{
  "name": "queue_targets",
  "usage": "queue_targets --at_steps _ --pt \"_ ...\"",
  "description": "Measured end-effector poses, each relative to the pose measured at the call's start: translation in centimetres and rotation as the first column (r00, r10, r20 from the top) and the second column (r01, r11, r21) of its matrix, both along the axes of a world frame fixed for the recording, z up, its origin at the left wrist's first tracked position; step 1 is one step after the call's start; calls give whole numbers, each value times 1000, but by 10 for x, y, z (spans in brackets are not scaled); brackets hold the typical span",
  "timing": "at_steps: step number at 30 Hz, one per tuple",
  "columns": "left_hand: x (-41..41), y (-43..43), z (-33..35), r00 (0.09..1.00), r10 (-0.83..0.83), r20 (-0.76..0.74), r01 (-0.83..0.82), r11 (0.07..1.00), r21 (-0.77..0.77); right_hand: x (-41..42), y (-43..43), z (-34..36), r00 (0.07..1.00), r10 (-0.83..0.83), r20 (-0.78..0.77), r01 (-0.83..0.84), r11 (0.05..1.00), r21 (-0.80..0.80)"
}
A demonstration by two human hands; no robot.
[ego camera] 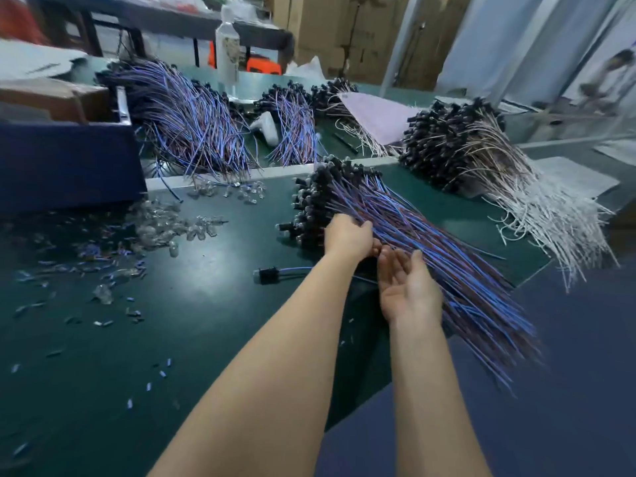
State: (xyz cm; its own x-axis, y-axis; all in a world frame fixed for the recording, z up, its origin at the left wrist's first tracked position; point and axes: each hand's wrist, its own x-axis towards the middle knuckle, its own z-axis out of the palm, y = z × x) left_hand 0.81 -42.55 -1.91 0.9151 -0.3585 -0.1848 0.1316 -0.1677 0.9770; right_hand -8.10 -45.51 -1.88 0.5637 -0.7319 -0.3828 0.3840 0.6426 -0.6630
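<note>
Sorting through the wire bundle (413, 228), blue and red leads with black capped ends, which is lying fanned over the green mat (213, 277) at front right. The left hand (349, 235) is curling its fingers at the bundle's near edge; I cannot tell whether it is pinching strands. The right hand (409, 287) is lying palm-up and relaxed against the leads. The next move is probably calling for teasing a few leads free without snagging their neighbours. Clear caps (165, 225) are littering the mat, and more bundles (192, 122) are sitting behind, with cartons (344, 29) beyond.
</note>
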Motion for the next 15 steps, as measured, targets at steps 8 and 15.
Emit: queue_targets --at_steps 8,15 --pt "0 67 6 968 -235 89 149 822 549 7 23 0 652 -85 -753 -722 231 -652" --pt "3 73 9 962 -260 -84 273 913 303 32 7 -11 607 -230 -761 -764 96 -638"
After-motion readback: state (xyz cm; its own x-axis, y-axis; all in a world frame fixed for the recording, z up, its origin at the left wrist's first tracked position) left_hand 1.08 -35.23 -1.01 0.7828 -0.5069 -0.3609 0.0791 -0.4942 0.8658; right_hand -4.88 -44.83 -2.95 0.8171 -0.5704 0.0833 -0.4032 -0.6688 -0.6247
